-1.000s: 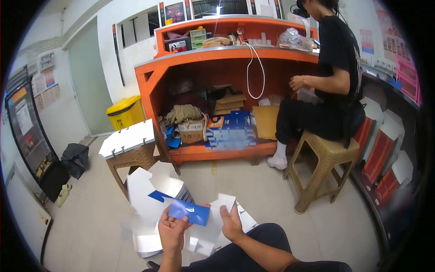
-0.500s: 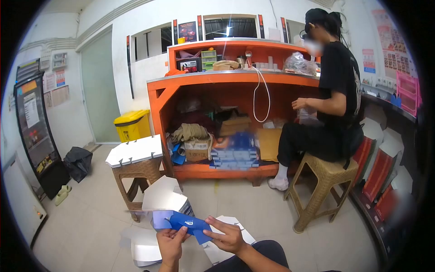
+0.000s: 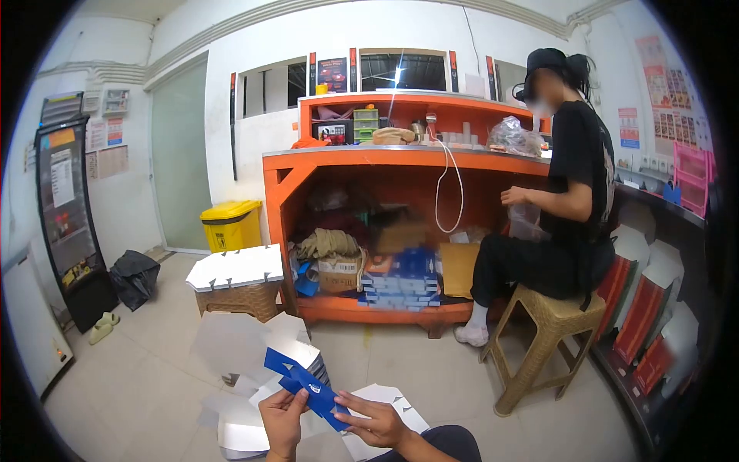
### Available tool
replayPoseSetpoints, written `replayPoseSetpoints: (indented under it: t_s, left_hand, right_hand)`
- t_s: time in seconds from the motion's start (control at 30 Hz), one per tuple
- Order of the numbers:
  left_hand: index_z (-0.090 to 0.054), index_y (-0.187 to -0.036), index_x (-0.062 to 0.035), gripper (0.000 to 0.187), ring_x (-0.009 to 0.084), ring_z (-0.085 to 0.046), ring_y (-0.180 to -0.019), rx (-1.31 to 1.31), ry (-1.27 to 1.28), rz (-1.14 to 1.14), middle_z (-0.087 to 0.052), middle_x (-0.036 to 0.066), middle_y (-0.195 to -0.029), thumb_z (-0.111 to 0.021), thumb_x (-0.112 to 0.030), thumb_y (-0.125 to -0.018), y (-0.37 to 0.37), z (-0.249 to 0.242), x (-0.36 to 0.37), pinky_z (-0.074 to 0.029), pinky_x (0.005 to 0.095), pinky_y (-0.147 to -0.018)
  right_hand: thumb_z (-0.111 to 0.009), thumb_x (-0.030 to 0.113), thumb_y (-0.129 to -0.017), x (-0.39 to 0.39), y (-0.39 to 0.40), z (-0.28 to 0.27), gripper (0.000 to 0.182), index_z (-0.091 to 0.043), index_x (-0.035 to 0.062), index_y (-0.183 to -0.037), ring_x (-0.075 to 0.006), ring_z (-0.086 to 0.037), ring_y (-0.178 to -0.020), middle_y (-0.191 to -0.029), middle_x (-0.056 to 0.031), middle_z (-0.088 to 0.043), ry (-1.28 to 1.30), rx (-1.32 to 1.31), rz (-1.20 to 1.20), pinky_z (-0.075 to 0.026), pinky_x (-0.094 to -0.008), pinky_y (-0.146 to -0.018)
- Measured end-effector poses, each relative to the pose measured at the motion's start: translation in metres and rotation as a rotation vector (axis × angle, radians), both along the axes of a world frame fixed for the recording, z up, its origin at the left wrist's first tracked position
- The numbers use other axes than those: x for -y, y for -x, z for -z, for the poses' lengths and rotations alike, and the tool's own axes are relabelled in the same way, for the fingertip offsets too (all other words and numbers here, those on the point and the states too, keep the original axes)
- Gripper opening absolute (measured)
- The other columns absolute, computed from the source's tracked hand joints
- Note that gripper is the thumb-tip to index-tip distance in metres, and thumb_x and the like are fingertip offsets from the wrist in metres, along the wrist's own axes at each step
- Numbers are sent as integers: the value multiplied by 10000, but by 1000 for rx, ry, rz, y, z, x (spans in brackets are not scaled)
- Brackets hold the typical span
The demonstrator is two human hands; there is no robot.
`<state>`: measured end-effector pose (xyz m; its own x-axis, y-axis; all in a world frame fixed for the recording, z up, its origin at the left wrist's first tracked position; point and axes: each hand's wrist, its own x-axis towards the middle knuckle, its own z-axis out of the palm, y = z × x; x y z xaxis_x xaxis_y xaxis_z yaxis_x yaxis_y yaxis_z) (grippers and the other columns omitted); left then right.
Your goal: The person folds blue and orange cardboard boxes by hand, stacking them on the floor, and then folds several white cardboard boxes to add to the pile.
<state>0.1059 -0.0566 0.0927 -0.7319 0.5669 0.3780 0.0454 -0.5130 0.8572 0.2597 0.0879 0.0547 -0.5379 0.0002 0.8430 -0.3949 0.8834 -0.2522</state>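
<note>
A blue folded cardboard piece [image 3: 315, 390] with a small white mark is held between both hands, low in the view. My left hand [image 3: 283, 416] pinches its left part, thumb on top. At its right end my right hand [image 3: 375, 420] grips it between thumb and fingers. A pale, blurred flap [image 3: 231, 346] spreads out behind the blue piece, to its left. White cardboard sheets [image 3: 394, 402] lie beyond my right hand. Another white piece [image 3: 243, 431] is at the left of my left hand, and a stack of cardboard [image 3: 296, 333] stands behind.
White sheets [image 3: 237, 268] lie on a woven stool [image 3: 240, 302] at the left. An orange counter [image 3: 400, 158] stands ahead, with blue boxes [image 3: 400, 285] on its lower shelf. A co-worker [image 3: 573, 177] sits on a stool [image 3: 543, 339] at the right. A yellow bin [image 3: 232, 227] is further left.
The blue piece has tilted, its left end now higher and its right end lower. The pale flap behind it has opened out to the upper left. The camera view has shifted slightly.
</note>
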Motion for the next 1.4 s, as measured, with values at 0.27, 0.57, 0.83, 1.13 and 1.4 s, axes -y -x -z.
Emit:
replayPoseSetpoints:
  t_s: [0.27, 0.57, 0.83, 1.13, 1.4]
  left_hand:
    - [-694, -1159, 105, 245, 139, -700, -844, 5, -48, 12, -747, 117, -1005, -703, -19, -947, 10, 2, 2, -585, 266, -782]
    - [-724, -1104, 86, 218, 117, -678, -794, 60, 61, 141, -749, 90, -935, -734, -48, -933, -4, 2, -2, -565, 241, -708]
    - [-680, -1056, -38, 110, 140, -654, -807, 0, 252, 59, -681, 22, -930, -692, -50, -947, -23, 17, 19, -550, 290, -649]
    - [-618, -1224, -9, 264, 162, -685, -883, 21, 179, -6, -696, 64, -1045, -660, -29, -964, -53, -1, 46, -586, 281, -711]
    - [-522, -1332, -54, 366, 245, -669, -1031, -51, 125, -48, -652, 109, -1192, -616, -48, -978, -64, 2, 43, -579, 407, -872]
  right_hand:
    - [-760, 25, -781, 5, 0, 2, 471, -721, 96, -1244, -387, -636, -1235, -1408, -183, -608, 34, -25, -90, -583, -409, -958]
    - [-787, 42, -798, 17, 9, 4, 440, -736, 141, -1224, -385, -608, -1270, -1412, -160, -609, 37, -68, 64, -571, -416, -974]
    - [-719, 25, -873, 25, 18, 30, 395, -719, 110, -1259, -398, -498, -1384, -1478, -173, -549, 159, -145, -46, -460, -451, -1103]
    - [-675, -24, -841, 47, 7, 38, 317, -761, 56, -1134, -416, -530, -1350, -1434, -234, -570, 279, -275, -204, -446, -492, -1103]
    - [-634, -35, -904, 51, 5, 35, 342, -698, 17, -1236, -383, -559, -1329, -1436, -246, -568, 489, -462, -360, -490, -413, -1050]
